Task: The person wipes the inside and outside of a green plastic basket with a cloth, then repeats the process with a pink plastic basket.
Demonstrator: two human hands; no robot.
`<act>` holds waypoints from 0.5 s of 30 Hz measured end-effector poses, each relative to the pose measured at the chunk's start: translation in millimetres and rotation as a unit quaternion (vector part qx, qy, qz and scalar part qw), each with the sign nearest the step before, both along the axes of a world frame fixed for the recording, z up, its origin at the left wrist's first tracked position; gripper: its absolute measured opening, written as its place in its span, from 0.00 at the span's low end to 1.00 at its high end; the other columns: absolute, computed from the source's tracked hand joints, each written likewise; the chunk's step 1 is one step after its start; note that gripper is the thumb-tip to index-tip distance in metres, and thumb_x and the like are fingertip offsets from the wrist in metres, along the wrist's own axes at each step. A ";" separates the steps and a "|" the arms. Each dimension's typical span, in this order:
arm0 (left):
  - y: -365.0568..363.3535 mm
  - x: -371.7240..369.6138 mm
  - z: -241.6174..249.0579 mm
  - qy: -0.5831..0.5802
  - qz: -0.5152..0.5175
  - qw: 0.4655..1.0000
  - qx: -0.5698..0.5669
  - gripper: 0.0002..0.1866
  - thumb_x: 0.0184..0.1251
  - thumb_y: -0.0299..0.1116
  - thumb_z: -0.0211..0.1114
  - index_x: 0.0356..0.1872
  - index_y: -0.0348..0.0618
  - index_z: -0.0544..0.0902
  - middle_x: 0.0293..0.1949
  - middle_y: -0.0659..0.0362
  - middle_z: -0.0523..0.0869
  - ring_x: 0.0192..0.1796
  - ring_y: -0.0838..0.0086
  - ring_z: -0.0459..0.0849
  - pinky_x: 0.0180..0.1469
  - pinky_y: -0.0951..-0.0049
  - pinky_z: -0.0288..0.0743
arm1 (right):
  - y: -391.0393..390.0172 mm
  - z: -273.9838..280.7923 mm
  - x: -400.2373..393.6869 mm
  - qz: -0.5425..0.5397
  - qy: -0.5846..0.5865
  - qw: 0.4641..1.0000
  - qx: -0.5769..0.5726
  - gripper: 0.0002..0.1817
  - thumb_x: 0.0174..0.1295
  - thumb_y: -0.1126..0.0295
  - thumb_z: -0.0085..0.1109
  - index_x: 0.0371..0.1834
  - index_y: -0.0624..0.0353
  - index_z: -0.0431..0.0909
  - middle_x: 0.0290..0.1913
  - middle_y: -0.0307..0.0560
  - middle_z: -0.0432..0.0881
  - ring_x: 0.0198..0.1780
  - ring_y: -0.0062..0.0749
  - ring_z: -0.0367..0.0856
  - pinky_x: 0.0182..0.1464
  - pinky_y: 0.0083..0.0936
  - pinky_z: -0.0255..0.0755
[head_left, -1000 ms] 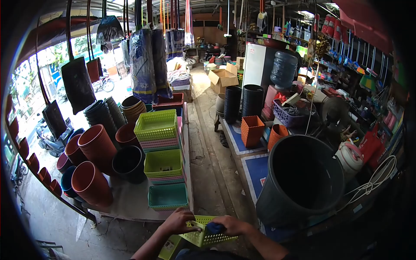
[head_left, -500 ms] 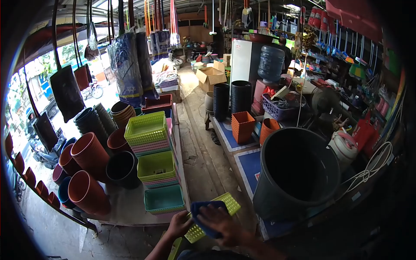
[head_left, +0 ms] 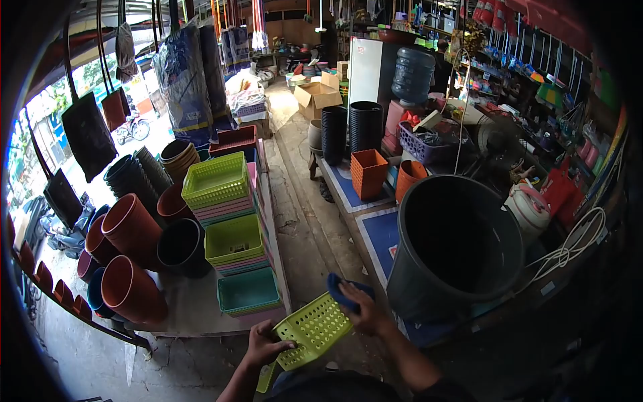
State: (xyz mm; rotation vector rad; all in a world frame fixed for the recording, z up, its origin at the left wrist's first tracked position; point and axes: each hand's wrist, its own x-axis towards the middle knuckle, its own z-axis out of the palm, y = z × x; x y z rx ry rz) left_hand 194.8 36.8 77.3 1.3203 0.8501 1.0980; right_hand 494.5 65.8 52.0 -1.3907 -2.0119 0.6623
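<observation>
A yellow-green perforated plastic basket point(head_left: 315, 328) is tilted in front of me at the lower middle of the head view. My left hand point(head_left: 266, 344) grips its near left end, with the thumb over the edge. At the basket's far right end, my right hand point(head_left: 362, 311) presses a dark blue cloth point(head_left: 348, 292) against the rim. The fingers lie over the cloth and part of it is hidden beneath them. Below my left hand another yellow-green piece point(head_left: 266, 378) shows, mostly hidden.
Stacked green baskets point(head_left: 216, 179) and a teal basket point(head_left: 249, 292) stand on the left table beside brown pots point(head_left: 134, 288). A big dark bin point(head_left: 429, 268) stands close on the right. Between them runs a concrete aisle point(head_left: 295, 201). Bags point(head_left: 87, 137) hang at left.
The cloth has moved from the basket's middle to its far right end under my right hand. The basket has turned to show more of its perforated face. The view has shifted slightly.
</observation>
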 end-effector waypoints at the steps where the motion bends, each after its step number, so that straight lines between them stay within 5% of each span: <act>1: -0.9 -0.9 0.7 -0.023 -0.014 1.000 -0.013 0.20 0.46 0.29 0.83 0.34 0.35 0.80 0.32 0.61 0.85 0.36 0.82 0.83 0.38 0.77 0.79 | 7.6 -15.6 7.6 -0.001 0.000 1.000 -0.001 0.37 0.65 0.58 0.57 0.74 0.62 0.58 0.75 0.61 0.58 0.76 0.48 0.57 0.75 0.36 0.51; 3: -5.3 -3.3 2.4 0.007 -0.028 1.000 -0.004 0.21 0.47 0.30 0.83 0.38 0.35 0.80 0.33 0.61 0.85 0.38 0.82 0.82 0.41 0.77 0.78 | 20.9 -45.3 21.2 -0.064 0.209 0.965 -0.143 0.34 0.68 0.54 0.54 0.71 0.63 0.64 0.70 0.62 0.67 0.71 0.46 0.67 0.71 0.34 0.59; 4: -6.6 -4.0 2.0 0.038 -0.041 0.998 0.006 0.22 0.48 0.31 0.82 0.41 0.35 0.80 0.35 0.61 0.85 0.40 0.81 0.82 0.43 0.76 0.77 | 24.3 -46.3 27.8 -0.066 0.210 0.965 -0.142 0.34 0.68 0.54 0.54 0.71 0.63 0.64 0.70 0.62 0.67 0.71 0.46 0.67 0.71 0.34 0.59; 6: -9.5 -2.5 -2.3 0.074 -0.062 0.995 0.012 0.23 0.50 0.32 0.81 0.44 0.35 0.79 0.37 0.60 0.84 0.42 0.81 0.81 0.45 0.76 0.76 | 30.7 -40.1 38.1 -0.133 0.262 0.882 -0.368 0.33 0.69 0.51 0.53 0.69 0.64 0.66 0.65 0.63 0.73 0.66 0.45 0.73 0.66 0.33 0.65; 8: -7.9 -2.6 -2.4 0.172 -0.101 0.978 0.058 0.24 0.57 0.33 0.77 0.50 0.36 0.77 0.40 0.58 0.82 0.46 0.78 0.78 0.49 0.74 0.74 | 26.4 -29.7 34.4 -0.142 0.221 0.905 -0.333 0.34 0.68 0.50 0.53 0.69 0.64 0.66 0.64 0.64 0.74 0.65 0.45 0.74 0.65 0.34 0.65; 12: -7.1 21.8 -13.2 0.064 -0.076 0.993 -0.063 0.23 0.61 0.34 0.74 0.51 0.35 0.75 0.39 0.57 0.82 0.45 0.79 0.78 0.48 0.73 0.75 | 18.1 -27.6 11.4 -0.107 0.150 0.914 -0.362 0.36 0.68 0.47 0.54 0.70 0.62 0.65 0.64 0.64 0.74 0.66 0.44 0.73 0.66 0.33 0.64; 14: 0.6 28.7 -32.2 0.099 -0.063 0.991 -0.059 0.21 0.61 0.34 0.74 0.49 0.35 0.75 0.39 0.57 0.82 0.44 0.78 0.79 0.47 0.73 0.75 | -0.6 21.9 -15.0 -0.066 0.115 0.920 -0.370 0.36 0.67 0.48 0.55 0.72 0.59 0.63 0.66 0.62 0.72 0.69 0.47 0.69 0.69 0.35 0.60; 15: 4.8 31.8 -39.7 0.134 -0.047 0.988 -0.058 0.20 0.62 0.34 0.73 0.48 0.35 0.75 0.38 0.57 0.82 0.42 0.78 0.79 0.46 0.73 0.75 | -3.6 10.0 -24.9 -0.003 0.215 0.924 -0.317 0.37 0.66 0.48 0.56 0.72 0.59 0.63 0.67 0.61 0.71 0.70 0.50 0.67 0.71 0.36 0.58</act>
